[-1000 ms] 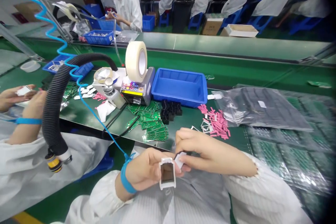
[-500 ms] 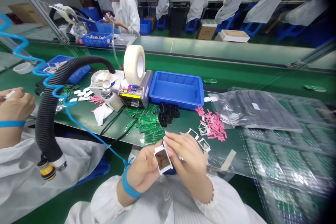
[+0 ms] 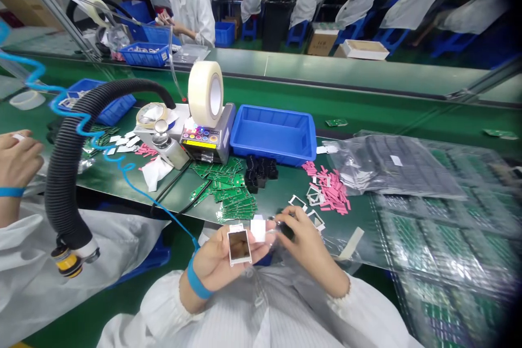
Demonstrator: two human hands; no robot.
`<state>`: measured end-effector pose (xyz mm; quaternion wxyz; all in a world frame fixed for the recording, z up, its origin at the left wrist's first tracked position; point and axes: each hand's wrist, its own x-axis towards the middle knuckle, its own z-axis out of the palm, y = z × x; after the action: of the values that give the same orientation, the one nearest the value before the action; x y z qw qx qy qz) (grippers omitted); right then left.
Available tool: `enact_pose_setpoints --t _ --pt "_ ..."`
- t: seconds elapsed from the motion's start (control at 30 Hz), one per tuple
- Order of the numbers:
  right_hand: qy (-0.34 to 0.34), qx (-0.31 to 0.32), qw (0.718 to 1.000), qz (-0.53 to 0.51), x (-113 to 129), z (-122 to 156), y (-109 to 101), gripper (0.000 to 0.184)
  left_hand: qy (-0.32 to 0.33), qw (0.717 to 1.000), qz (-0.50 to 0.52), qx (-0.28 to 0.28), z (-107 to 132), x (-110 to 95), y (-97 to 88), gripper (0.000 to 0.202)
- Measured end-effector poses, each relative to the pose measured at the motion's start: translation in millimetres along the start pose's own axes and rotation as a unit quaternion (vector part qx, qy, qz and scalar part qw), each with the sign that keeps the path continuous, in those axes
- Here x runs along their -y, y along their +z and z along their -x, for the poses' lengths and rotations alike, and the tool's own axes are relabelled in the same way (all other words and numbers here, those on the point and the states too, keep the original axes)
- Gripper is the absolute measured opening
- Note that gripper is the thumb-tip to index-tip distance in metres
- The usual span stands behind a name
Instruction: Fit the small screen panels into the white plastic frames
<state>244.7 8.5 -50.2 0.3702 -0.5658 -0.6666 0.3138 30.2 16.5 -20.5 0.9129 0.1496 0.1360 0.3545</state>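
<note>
My left hand (image 3: pixel 214 263) holds a small white-framed display module (image 3: pixel 238 244) upright on its fingers, the glass reflecting brownish light. Just right of it stands a white tab (image 3: pixel 258 230). My right hand (image 3: pixel 304 244) pinches a small dark piece (image 3: pixel 285 230) close to that tab; its exact shape is hidden by my fingers. Loose white plastic frames (image 3: pixel 306 209) lie just beyond my right hand, beside pink foam strips (image 3: pixel 329 190). A pile of green circuit boards (image 3: pixel 230 196) sits ahead of my hands. A blue wrist strap (image 3: pixel 198 285) circles my left wrist.
A co-worker's hand (image 3: pixel 18 160) is at the far left, behind a black corrugated hose (image 3: pixel 65 174). Ahead stand black connectors (image 3: pixel 256 171), a blue tray (image 3: pixel 273 136) and a tape dispenser (image 3: pixel 206 130). Plastic-bagged boards (image 3: pixel 444 234) cover the right.
My hands have moved apart, and the right hand now sits further right. The display module stands more upright in my left hand. The view has shifted slightly, and the co-worker's hand has moved left.
</note>
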Motion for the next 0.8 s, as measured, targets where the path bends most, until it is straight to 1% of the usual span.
enact_pose_setpoints --t 0.07,0.1,0.17,0.23,0.3,0.33,0.4,0.43,0.47,0.5,0.53,0.57,0.63,0.67,0.7,0.73,0.8 --pt "-0.019 0.050 0.994 -0.095 11 -3 -6 0.030 -0.023 0.999 0.014 0.031 -2 2 4.6 0.032" --pt "-0.028 0.088 0.983 -0.161 19 -5 -9 0.035 -0.031 0.998 0.021 0.042 -3 3 7.1 0.032" --pt "-0.025 0.166 0.943 -0.288 35 -10 -12 0.035 -0.042 0.997 0.035 0.053 -5 5 11.1 0.033" --pt "0.001 0.212 0.904 -0.371 46 -15 -10 0.031 -0.053 0.996 0.045 0.049 -6 6 13.4 0.033" --pt "0.020 0.223 0.874 -0.432 51 -18 -4 0.032 -0.059 0.996 0.047 0.042 -6 6 14.3 0.034" --pt "0.023 0.221 0.864 -0.452 52 -19 0 0.034 -0.060 0.996 0.045 0.042 -6 6 14.6 0.034" --pt "0.028 0.217 0.854 -0.472 54 -20 4 0.036 -0.058 0.996 0.045 0.052 -6 5 15.1 0.034" --pt "0.033 0.212 0.854 -0.474 55 -20 4 0.035 -0.056 0.996 0.044 0.059 -6 5 15.3 0.034" --pt "0.037 0.199 0.859 -0.470 57 -20 3 0.034 -0.053 0.996 0.043 0.063 -6 5 15.5 0.034" --pt "0.038 0.177 0.870 -0.459 59 -19 -1 0.032 -0.048 0.996 0.040 0.063 -6 5 15.6 0.033" --pt "0.032 0.149 0.888 -0.434 62 -18 -6 0.031 -0.038 0.997 0.034 0.056 -7 5 15.5 0.033" --pt "0.016 0.115 0.913 -0.390 66 -17 -11 0.029 -0.025 0.998 0.027 0.041 -8 6 15.1 0.032" --pt "-0.047 0.046 0.964 -0.257 75 -15 -22 0.028 0.009 1.000 0.015 0.004 -11 9 13.3 0.034" --pt "-0.087 0.018 0.980 -0.179 80 -14 -26 0.029 0.025 1.000 0.011 -0.016 -12 11 12.0 0.036" --pt "-0.123 -0.004 0.987 -0.105 84 -13 -28 0.030 0.037 0.999 0.008 -0.034 -14 13 10.7 0.038" --pt "-0.153 -0.021 0.987 -0.042 89 -12 -29 0.031 0.047 0.998 0.005 -0.051 -16 15 9.6 0.039" --pt "-0.193 -0.046 0.979 0.051 95 -11 -25 0.027 0.061 0.995 -0.003 -0.084 -19 18 8.2 0.042"
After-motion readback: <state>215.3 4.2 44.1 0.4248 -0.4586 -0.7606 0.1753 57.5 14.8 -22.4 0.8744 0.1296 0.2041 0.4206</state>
